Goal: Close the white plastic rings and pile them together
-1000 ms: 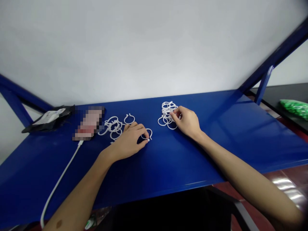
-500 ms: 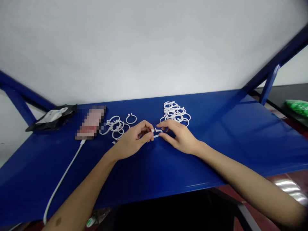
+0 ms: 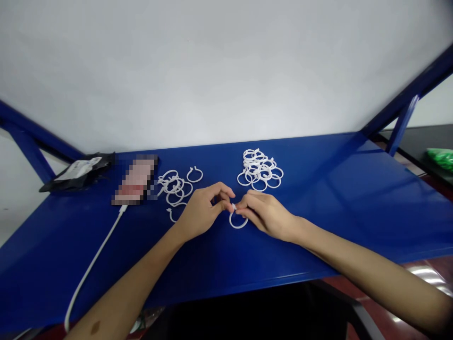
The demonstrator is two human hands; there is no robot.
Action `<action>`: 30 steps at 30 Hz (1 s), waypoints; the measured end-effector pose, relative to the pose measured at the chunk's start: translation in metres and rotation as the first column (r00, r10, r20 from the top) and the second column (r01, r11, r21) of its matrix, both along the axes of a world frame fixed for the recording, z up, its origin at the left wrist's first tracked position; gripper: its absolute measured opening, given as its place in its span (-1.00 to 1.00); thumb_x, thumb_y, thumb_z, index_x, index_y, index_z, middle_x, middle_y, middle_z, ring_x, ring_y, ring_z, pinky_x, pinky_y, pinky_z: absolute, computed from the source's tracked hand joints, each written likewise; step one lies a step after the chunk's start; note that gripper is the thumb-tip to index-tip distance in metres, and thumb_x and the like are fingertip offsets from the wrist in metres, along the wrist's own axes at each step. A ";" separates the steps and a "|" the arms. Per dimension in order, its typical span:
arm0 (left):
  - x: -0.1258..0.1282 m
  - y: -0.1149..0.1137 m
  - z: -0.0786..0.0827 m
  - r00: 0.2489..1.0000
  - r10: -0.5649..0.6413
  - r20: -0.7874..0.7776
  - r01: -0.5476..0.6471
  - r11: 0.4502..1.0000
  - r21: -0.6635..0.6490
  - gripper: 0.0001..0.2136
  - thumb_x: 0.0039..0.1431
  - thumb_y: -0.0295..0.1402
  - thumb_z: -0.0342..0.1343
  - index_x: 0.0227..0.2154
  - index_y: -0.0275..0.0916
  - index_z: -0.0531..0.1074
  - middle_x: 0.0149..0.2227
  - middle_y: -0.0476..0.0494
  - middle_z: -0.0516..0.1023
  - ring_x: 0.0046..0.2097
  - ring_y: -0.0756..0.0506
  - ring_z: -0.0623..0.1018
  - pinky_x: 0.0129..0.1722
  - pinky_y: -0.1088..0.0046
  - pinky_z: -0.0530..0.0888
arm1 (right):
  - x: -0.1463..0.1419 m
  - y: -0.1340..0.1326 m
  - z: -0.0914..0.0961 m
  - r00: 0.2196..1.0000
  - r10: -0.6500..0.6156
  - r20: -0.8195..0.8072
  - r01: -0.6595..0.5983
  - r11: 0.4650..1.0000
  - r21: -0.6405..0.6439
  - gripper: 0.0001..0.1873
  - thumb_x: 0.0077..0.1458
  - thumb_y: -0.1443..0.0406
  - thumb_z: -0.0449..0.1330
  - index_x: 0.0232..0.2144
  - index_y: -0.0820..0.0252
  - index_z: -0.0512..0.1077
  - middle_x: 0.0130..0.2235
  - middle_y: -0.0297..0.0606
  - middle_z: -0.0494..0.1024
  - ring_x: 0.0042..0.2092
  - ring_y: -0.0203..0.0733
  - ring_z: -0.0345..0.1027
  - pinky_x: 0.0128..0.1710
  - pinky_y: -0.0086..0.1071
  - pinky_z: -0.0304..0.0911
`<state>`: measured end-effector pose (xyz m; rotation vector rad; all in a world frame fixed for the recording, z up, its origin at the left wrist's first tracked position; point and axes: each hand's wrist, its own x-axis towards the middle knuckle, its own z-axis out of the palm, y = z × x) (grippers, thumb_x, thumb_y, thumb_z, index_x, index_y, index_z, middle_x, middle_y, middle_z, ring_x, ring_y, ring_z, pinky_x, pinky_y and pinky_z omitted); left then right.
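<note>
Both my hands meet over the middle of a blue metal shelf. My left hand and my right hand pinch the top of one white plastic ring, which hangs down between the fingertips. A pile of several closed white rings lies just beyond my right hand. Another heap of white rings, some with open ends, lies beyond my left hand, with one open ring apart from it.
A blurred pink phone lies at the left with a white cable running toward me. A black packet with a white label sits at the far left. Blue frame struts rise on both sides. Something green lies on a dark surface at right.
My right hand left the right pile and came to the middle. My left hand brought a ring from the left; both hands now pinch it, closer to me than before.
</note>
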<state>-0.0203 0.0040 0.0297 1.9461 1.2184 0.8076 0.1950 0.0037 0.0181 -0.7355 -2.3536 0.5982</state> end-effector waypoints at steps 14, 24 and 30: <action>-0.031 0.029 -0.010 0.665 0.500 -0.554 -0.180 0.828 0.531 -0.72 0.32 -0.17 0.04 -0.09 -0.23 0.50 -0.09 -0.33 0.51 -0.01 -0.35 0.40 -0.04 0.06 0.35 | 0.029 0.044 0.012 0.843 -0.523 -0.124 0.538 0.826 0.166 -0.84 0.30 0.25 0.14 -0.27 0.15 0.51 -0.29 -0.23 0.61 -0.31 -0.20 0.44 -0.30 -0.32 0.31; -0.028 0.026 -0.012 0.659 0.411 -0.630 -0.085 0.873 0.480 -0.81 0.35 -0.34 -0.05 -0.28 -0.18 0.47 -0.19 -0.23 0.57 -0.09 -0.30 0.39 -0.12 0.10 0.29 | 0.070 0.076 -0.005 0.658 -0.746 0.107 0.711 0.661 0.238 -0.81 0.21 0.22 0.16 -0.32 0.15 0.56 -0.31 -0.17 0.57 -0.27 -0.07 0.35 -0.21 -0.16 0.26; -0.014 0.017 -0.007 0.805 0.316 -0.503 -0.080 0.897 0.435 -0.87 0.36 -0.40 -0.05 -0.26 -0.20 0.39 -0.27 -0.13 0.58 -0.19 -0.20 0.46 -0.13 0.20 0.26 | 0.066 0.073 -0.004 0.606 -0.785 0.129 0.742 0.616 0.265 -0.77 0.24 0.20 0.14 -0.27 0.17 0.56 -0.27 -0.10 0.58 -0.19 0.02 0.31 -0.22 -0.13 0.25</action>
